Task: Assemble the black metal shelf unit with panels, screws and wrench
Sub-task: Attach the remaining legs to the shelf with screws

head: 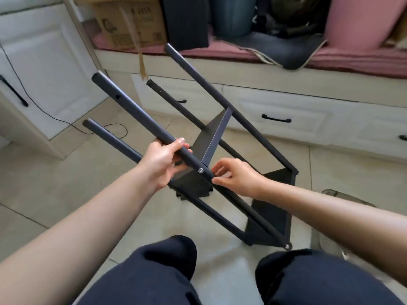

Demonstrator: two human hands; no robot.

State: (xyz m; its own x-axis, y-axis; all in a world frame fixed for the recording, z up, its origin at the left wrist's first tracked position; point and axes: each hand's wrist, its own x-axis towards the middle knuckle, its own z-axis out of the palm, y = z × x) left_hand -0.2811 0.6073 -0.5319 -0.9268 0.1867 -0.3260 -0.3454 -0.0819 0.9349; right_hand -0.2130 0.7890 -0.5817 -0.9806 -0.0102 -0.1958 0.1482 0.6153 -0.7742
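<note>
The black metal shelf unit (222, 133) lies tilted above the floor, its four round posts pointing up and to the left. Two black panels are fixed between the posts, one in the middle (211, 137) and one at the lower end (271, 219). My left hand (161, 160) is wrapped around the nearest post (136, 111), just above a silver screw (200, 170) at the middle panel's corner. My right hand (236, 176) pinches the same post just below that screw. A second silver screw (286, 246) shows at the post's lower end. No wrench is visible.
My knees in dark trousers (171, 269) are at the bottom of the view on a tiled floor. White drawers with black handles (276, 118) stand behind, under a pink-cushioned bench holding a cardboard box (130, 20). A clear container (337, 194) sits at the right. A black cable (66, 122) runs across the floor.
</note>
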